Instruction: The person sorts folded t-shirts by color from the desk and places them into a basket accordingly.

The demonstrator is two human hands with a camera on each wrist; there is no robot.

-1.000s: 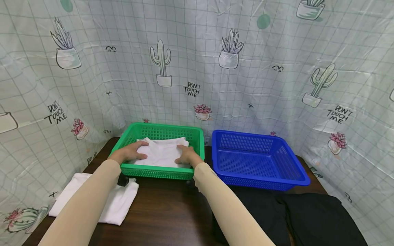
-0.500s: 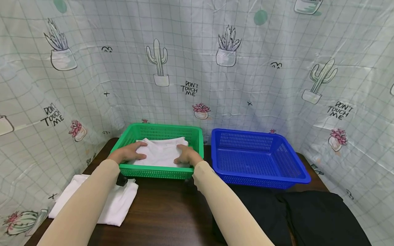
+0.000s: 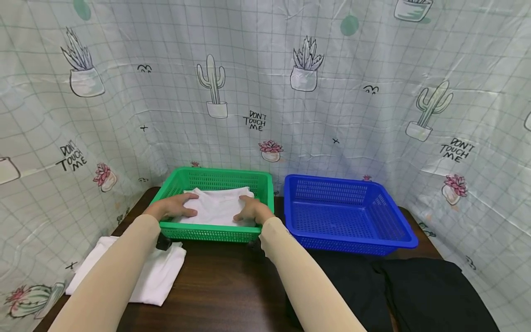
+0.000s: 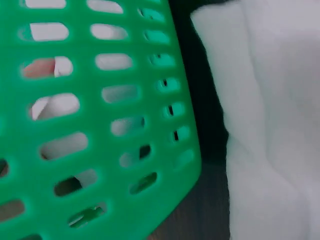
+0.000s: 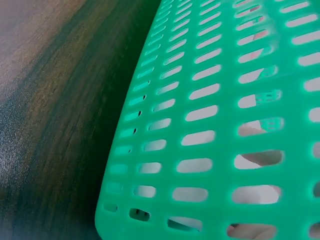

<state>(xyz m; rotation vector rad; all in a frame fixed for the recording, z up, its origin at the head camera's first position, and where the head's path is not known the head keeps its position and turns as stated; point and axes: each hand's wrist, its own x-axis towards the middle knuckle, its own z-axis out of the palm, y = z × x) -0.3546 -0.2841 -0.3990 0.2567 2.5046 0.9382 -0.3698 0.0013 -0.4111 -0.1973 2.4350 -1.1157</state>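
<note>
Inside the green basket [image 3: 211,232], a folded white cloth [image 3: 220,207] lies between my two hands. My left hand [image 3: 174,206] reaches over the front left rim, its thumb and fingers spread on the cloth's left side. On the opposite side, my right hand [image 3: 254,210] rests on the cloth with thumb and fingers apart. Both wrist views are mostly filled by the basket's slotted wall, through which bits of white cloth [image 5: 200,138] and of a finger [image 4: 40,68] show.
Another folded white cloth [image 3: 162,276] lies on the dark wooden table [image 3: 215,286], partly under the left sleeve. A blue basket [image 3: 332,219] stands right of the green one. Folded black cloths [image 3: 435,295] lie at the front right. A printed curtain [image 3: 249,83] hangs behind.
The head view has shifted slightly. Both hands and the white cloth in the green basket stay where they were.
</note>
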